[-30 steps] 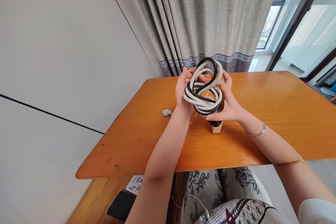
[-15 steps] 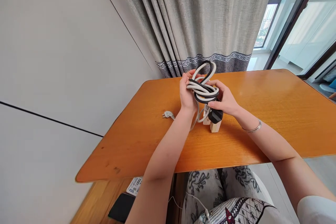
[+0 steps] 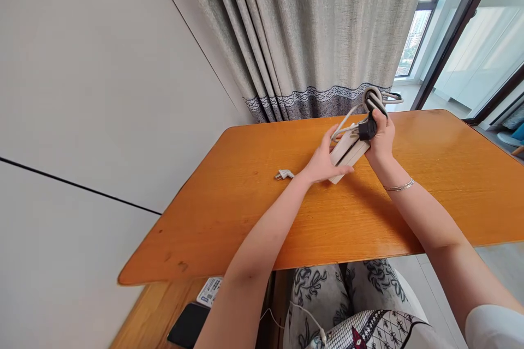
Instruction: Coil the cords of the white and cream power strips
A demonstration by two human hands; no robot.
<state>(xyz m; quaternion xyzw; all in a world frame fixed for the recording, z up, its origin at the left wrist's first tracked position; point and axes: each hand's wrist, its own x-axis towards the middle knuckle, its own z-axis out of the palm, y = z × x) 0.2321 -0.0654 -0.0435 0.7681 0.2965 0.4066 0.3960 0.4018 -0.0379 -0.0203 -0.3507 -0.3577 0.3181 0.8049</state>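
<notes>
Power strip (image 3: 347,154) held just above the desk (image 3: 254,212), near its far edge, right hand (image 3: 380,139) fingers clenched around black plug and bunched cord (image 3: 373,99), left hand (image 3: 323,163) fingers curled under its near end; best kept level, loops pinned.

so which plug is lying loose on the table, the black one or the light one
The light plug, lying alone on the table left of the left hand. The black plug is off the table, gripped in the right hand against the power strip.
</notes>
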